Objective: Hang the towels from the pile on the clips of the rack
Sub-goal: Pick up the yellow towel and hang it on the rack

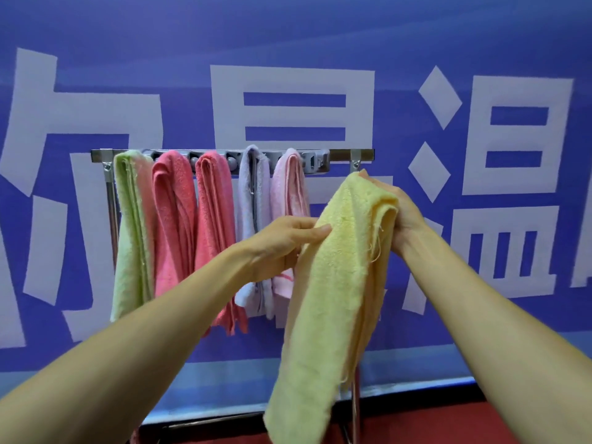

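Five towels (173, 219) hang clipped on the rack (346, 154); the sixth, the yellow towel (333, 267), is held below-right of the free right-end clip (317, 160), left hand (282, 241) fingers pinching its edge, right hand (400, 216) fingers clamped on its top fold; clipping remains, pile not in view.

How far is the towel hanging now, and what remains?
Done: a green towel, two coral towels, a lavender towel and a pale pink towel hang on the rack. In hand: left hand and right hand both hold the yellow towel near the rack's right end. Left: fix it in the free clip there. The pile is out of view, so more may remain.
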Motion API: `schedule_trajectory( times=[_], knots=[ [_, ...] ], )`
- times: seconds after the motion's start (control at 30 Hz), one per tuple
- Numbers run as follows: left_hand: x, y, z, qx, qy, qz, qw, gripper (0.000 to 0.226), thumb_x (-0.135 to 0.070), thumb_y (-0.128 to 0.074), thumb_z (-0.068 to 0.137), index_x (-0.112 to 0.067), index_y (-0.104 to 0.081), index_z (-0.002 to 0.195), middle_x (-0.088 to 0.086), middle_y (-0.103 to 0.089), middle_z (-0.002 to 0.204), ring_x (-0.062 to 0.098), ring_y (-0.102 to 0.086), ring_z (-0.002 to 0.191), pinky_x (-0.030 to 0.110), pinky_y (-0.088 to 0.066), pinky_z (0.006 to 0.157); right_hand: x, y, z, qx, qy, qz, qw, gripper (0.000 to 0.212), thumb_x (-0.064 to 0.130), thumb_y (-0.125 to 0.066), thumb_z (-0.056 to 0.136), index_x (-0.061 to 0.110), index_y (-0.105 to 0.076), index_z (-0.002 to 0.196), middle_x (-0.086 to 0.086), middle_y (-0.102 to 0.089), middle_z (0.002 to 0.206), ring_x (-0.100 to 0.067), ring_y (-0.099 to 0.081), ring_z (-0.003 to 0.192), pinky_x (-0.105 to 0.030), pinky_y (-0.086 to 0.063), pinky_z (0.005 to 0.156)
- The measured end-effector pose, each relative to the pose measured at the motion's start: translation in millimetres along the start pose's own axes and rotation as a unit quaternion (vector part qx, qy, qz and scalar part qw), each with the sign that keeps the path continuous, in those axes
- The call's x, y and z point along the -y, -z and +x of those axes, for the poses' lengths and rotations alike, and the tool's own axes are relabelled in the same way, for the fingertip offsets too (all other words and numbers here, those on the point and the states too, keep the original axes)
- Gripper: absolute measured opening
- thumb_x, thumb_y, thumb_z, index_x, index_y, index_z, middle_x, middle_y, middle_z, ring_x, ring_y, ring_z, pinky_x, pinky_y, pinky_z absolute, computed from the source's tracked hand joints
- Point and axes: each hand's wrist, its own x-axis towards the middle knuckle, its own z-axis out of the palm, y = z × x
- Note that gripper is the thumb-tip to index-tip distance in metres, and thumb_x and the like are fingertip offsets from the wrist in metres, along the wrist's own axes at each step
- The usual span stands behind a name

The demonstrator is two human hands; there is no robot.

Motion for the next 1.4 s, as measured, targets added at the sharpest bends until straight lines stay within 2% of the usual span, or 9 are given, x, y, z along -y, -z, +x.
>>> schedule_trajectory(
  times=[0.17, 0.3, 0.5, 0.7, 0.87, 1.03, 1.13, 1.3, 1.4],
  knots=[
    [-2, -12, 43, -0.031, -0.047, -0.055, 0.997, 0.028, -0.017, -0.052, 0.096, -0.002, -0.062, 0.117, 0.008, -0.068, 0.102, 0.018, -0.067, 0.089, 0.028, -0.055, 0.078, 11, 18, 25, -0.045, 0.025, 0.033, 0.998, 0.053, 0.031, -0.058, 0.093, 0.018, -0.057, 0.042, 0.004, -0.049, 0.043, -0.007, -0.051, 0.04, -0.018, -0.044, 0.042],
    [-7, -15, 83, -0.094, -0.082, -0.086, 0.988, 0.028, -0.016, -0.048, 0.098, 0.0, -0.059, 0.119, 0.012, -0.066, 0.104, 0.023, -0.065, 0.093, 0.036, -0.053, 0.086, 19, 37, 52, -0.076, 0.032, 0.036, 0.996, 0.063, 0.02, -0.054, 0.096, 0.018, -0.056, 0.033, 0.005, -0.05, 0.039, -0.005, -0.05, 0.035, -0.015, -0.044, 0.039],
    [-12, -1, 131, -0.171, -0.112, -0.131, 0.97, 0.03, -0.014, -0.049, 0.098, 0.004, -0.058, 0.12, 0.02, -0.064, 0.1, 0.029, -0.063, 0.087, 0.045, -0.05, 0.09, 17, 50, 102, -0.072, 0.015, 0.058, 0.996, 0.045, 0.015, -0.057, 0.094, 0.014, -0.066, 0.05, -0.001, -0.061, 0.054, -0.011, -0.061, 0.049, -0.024, -0.051, 0.05],
    [-24, 20, 163, -0.217, -0.142, -0.138, 0.956, 0.019, -0.012, -0.047, 0.099, -0.005, -0.064, 0.102, 0.007, -0.069, 0.075, 0.017, -0.067, 0.065, 0.031, -0.057, 0.063, 21, 39, 144, -0.085, 0.018, 0.044, 0.995, 0.023, 0.011, -0.065, 0.088, 0.008, -0.064, 0.065, -0.005, -0.061, 0.057, -0.015, -0.06, 0.051, -0.029, -0.054, 0.055],
    [-31, 32, 182, -0.298, -0.134, -0.146, 0.934, 0.026, -0.005, -0.045, 0.098, -0.009, -0.057, 0.076, -0.005, -0.055, 0.041, 0.005, -0.05, 0.034, 0.016, -0.041, 0.038, 23, 25, 174, -0.099, -0.003, -0.008, 0.995, 0.011, 0.01, -0.075, 0.079, 0.004, -0.066, 0.08, -0.01, -0.064, 0.065, -0.018, -0.063, 0.054, -0.032, -0.056, 0.059],
    [-19, 44, 205, -0.413, -0.123, -0.057, 0.901, 0.016, -0.025, -0.058, 0.092, -0.011, -0.065, 0.088, 0.008, -0.069, 0.085, 0.026, -0.067, 0.086, 0.043, -0.056, 0.083, 15, 32, 193, -0.164, -0.014, -0.086, 0.983, 0.018, 0.0, -0.072, 0.072, 0.009, -0.057, 0.067, -0.001, -0.056, 0.046, -0.013, -0.053, 0.045, -0.026, -0.046, 0.047],
    [-7, 45, 210, -0.428, -0.085, 0.003, 0.9, 0.027, -0.031, -0.055, 0.092, -0.009, -0.066, 0.103, 0.013, -0.069, 0.096, 0.03, -0.066, 0.091, 0.047, -0.054, 0.089, 4, 36, 194, -0.183, -0.021, -0.13, 0.974, 0.021, 0.007, -0.078, 0.07, 0.008, -0.06, 0.081, -0.002, -0.058, 0.052, -0.013, -0.053, 0.045, -0.021, -0.044, 0.041],
    [9, 50, 208, -0.408, -0.076, 0.062, 0.908, 0.027, -0.032, -0.058, 0.092, -0.008, -0.069, 0.097, 0.008, -0.068, 0.077, 0.02, -0.063, 0.066, 0.036, -0.056, 0.065, -7, 38, 198, -0.167, -0.027, -0.151, 0.974, 0.034, 0.026, -0.089, 0.063, 0.006, -0.07, 0.084, -0.009, -0.071, 0.071, -0.02, -0.069, 0.062, -0.033, -0.059, 0.057],
    [13, 48, 207, -0.388, -0.078, 0.091, 0.914, 0.027, -0.033, -0.059, 0.092, -0.008, -0.069, 0.091, 0.0, -0.062, 0.065, 0.009, -0.054, 0.052, 0.021, -0.041, 0.048, -16, 43, 199, -0.169, -0.034, -0.179, 0.969, 0.032, 0.024, -0.086, 0.066, 0.005, -0.074, 0.089, -0.01, -0.075, 0.083, -0.024, -0.071, 0.079, -0.045, -0.06, 0.076]
  ],
)
